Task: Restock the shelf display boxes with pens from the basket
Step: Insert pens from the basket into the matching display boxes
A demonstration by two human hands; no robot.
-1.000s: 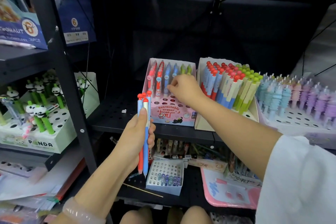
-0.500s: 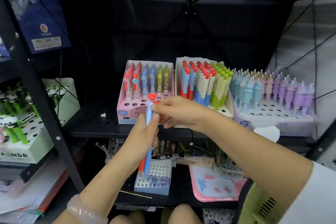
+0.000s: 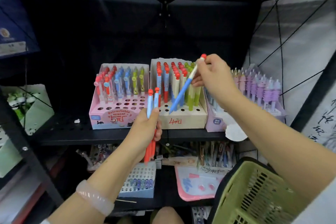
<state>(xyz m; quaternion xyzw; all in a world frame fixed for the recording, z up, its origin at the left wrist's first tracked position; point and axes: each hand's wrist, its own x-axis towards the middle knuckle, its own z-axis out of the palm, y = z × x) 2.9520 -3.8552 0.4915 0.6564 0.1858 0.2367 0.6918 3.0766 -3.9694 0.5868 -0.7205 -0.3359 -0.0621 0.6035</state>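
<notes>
- a black perforated metal shelf (image 3: 69, 130) carries three pen display boxes side by side.
- pink box (image 3: 101, 118) at left, cream box (image 3: 183, 121) in the middle, lilac box (image 3: 213, 123) at right.
- a small white scrap (image 3: 77, 120) lies left of the pink box.

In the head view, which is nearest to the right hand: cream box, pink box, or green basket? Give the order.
From the right hand:
1. Cream box, just left, below it.
2. Pink box, farther left.
3. Green basket, bottom right, farthest.
</notes>
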